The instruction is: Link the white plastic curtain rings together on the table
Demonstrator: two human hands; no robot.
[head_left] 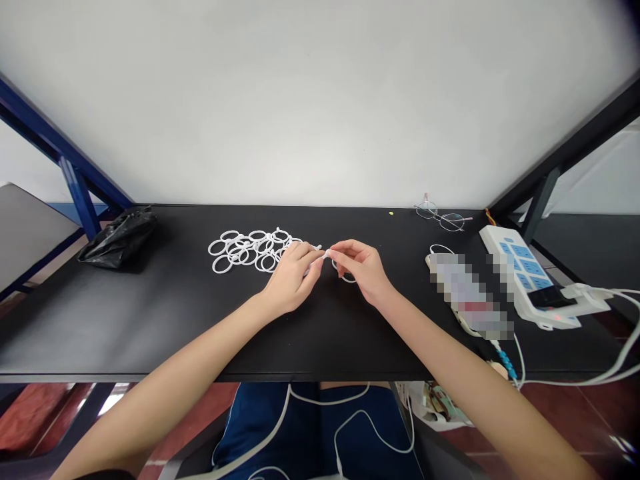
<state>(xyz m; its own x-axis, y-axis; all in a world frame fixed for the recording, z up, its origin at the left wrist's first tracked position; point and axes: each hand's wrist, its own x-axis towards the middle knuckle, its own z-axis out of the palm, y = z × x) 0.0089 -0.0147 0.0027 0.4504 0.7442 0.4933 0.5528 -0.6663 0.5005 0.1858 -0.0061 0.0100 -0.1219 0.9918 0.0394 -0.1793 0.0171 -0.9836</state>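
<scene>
Head view: I see the left hand and right hand, nearly closed, pinching a white bit; one ring at its four o'clock. The pile lies at nine o'clock. How many are done, I can't tell.

No writing, brand, number or sign is showing legibly anywhere. On the phone, which is lying on the surface, coarse pixel blocks are covering the screen, and nothing on it is coming through as letters or digits. The same kind of blocks is hiding part of the near-left edge of the power strip. Its blue socket panels are showing only dark slots, and any small print there is appearing too tiny to read. The black charger plugged into it is displaying no readable lettering.
</scene>
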